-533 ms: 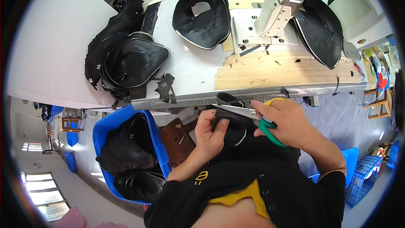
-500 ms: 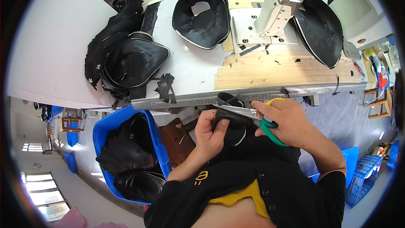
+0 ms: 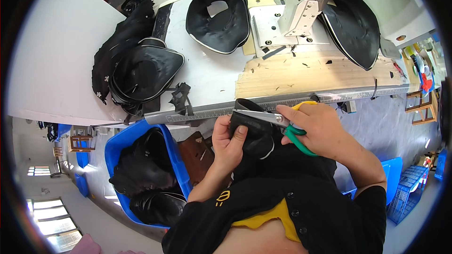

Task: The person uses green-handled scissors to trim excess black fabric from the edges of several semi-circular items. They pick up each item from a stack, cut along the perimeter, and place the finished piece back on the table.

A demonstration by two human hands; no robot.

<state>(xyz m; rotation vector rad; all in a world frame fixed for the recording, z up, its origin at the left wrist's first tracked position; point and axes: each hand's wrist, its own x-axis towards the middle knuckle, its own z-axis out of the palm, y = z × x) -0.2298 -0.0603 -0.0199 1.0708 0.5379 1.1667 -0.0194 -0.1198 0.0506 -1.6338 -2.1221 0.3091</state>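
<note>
My left hand (image 3: 227,143) pinches a black leather piece (image 3: 254,130) between thumb and fingers, in front of the table edge. A looped strip of it rises at the top, and a pale edge shows at its lower right. My right hand (image 3: 319,129) grips scissors (image 3: 279,120) with green and yellow handles. Their blades point left and lie along the upper edge of the leather piece, close to my left fingers. Whether the blades are biting into the leather cannot be made out.
White-edged black leather pieces lie on the table at left (image 3: 147,70), centre (image 3: 207,28) and right (image 3: 351,23), around a white sewing machine (image 3: 301,9). A metal ruler (image 3: 212,114) runs along the table edge. Below left stands a blue bin (image 3: 179,153) of black leather pieces.
The leather piece has turned so that more of its flat face shows. The scissors have moved slightly up and left along its upper edge. The whole view has shifted a little.
</note>
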